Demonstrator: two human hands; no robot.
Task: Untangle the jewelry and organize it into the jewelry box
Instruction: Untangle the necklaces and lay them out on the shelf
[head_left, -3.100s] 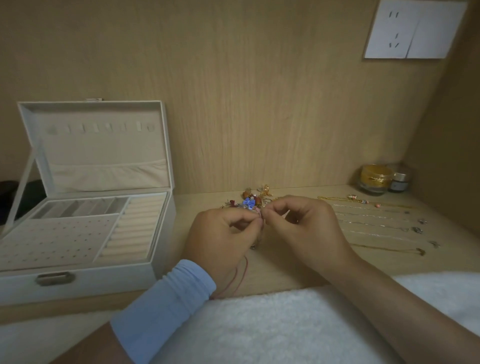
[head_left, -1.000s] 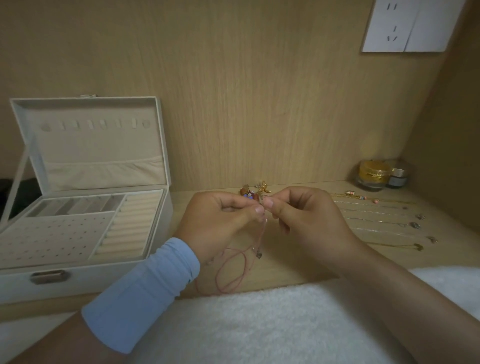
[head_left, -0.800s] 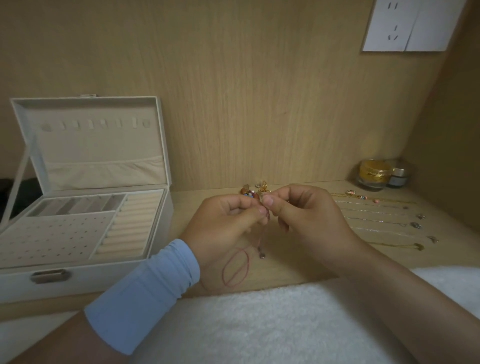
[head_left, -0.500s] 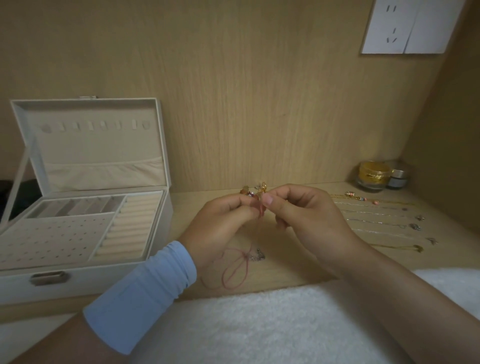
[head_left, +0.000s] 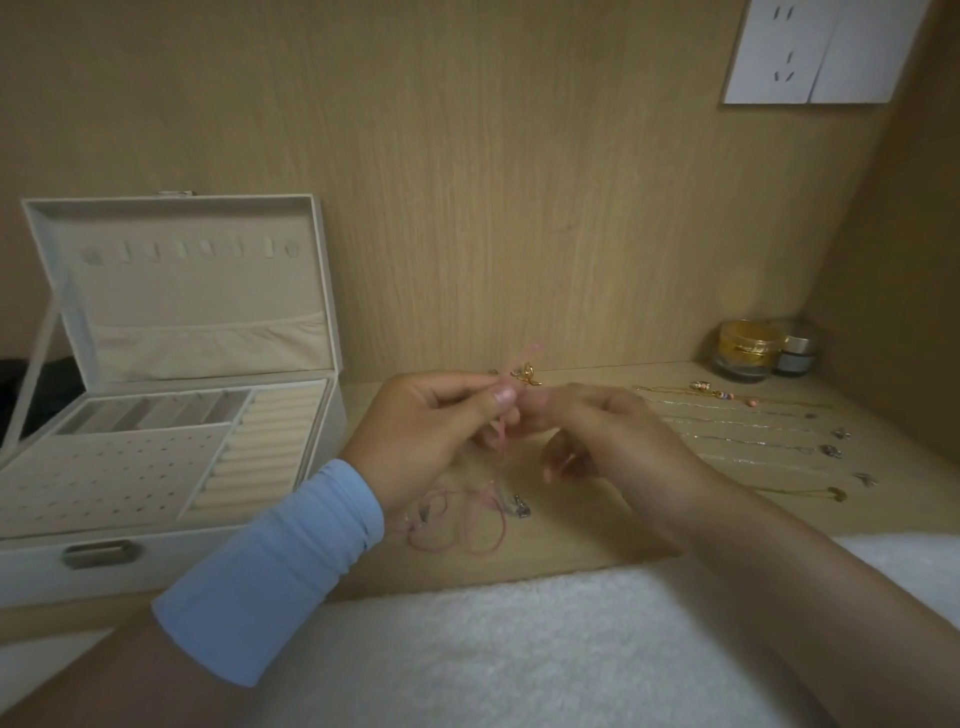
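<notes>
**Cord end flicked up, loops dropped lower**

Since half a second ago the red cord (head_left: 500, 439) has slid through my pinch: its free end now pokes up above my fingers (head_left: 501, 396), and its loops, with a small charm (head_left: 521, 506), lie spread on the surface (head_left: 597, 535) to the right of the jewelry box (head_left: 171, 551).

My left hand (head_left: 431, 431), the one nearer the box, grips the cord between thumb and forefinger. My right hand (head_left: 618, 441) meets it tip to tip, but it is blurred and I cannot tell whether it grips anything.

The cord runs nearly upright through the pinch. The tangled cluster (head_left: 527, 375) sits just behind my fingertips, farther from me, so I reckon the next pull should draw the cord toward me and away from it.
</notes>
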